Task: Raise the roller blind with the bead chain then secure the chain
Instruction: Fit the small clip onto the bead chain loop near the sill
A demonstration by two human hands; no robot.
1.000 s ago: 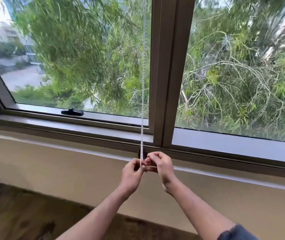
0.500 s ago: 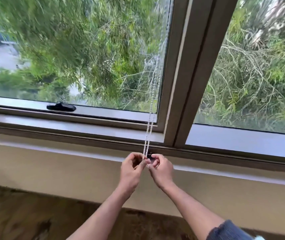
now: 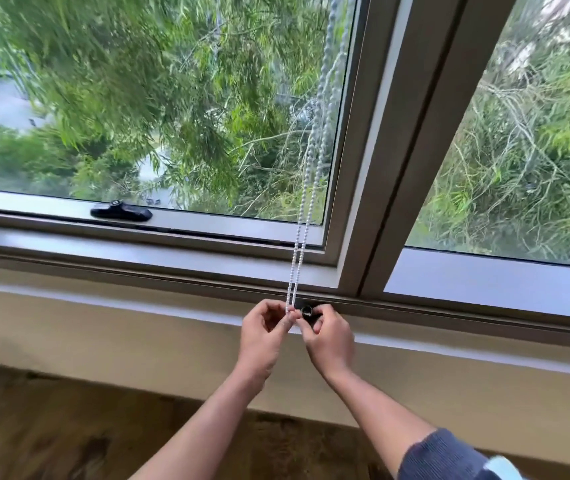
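A white bead chain (image 3: 306,216) hangs as a double strand in front of the left window pane, running down to the sill. My left hand (image 3: 264,336) pinches the chain's lower end between thumb and fingers. My right hand (image 3: 328,337) is beside it, fingers curled around a small dark chain holder (image 3: 307,310) fixed below the window frame. The bottom of the loop is hidden between the two hands. The blind itself is out of view above.
A thick brown mullion (image 3: 391,161) stands just right of the chain. A black window handle (image 3: 121,212) lies on the lower left frame. A beige wall (image 3: 103,341) runs under the sill, with wooden floor (image 3: 51,427) below. Trees fill the panes.
The view has tilted and come closer to the window. Both hands stay at the chain's lower end by the holder; the two strands now hang visibly apart.
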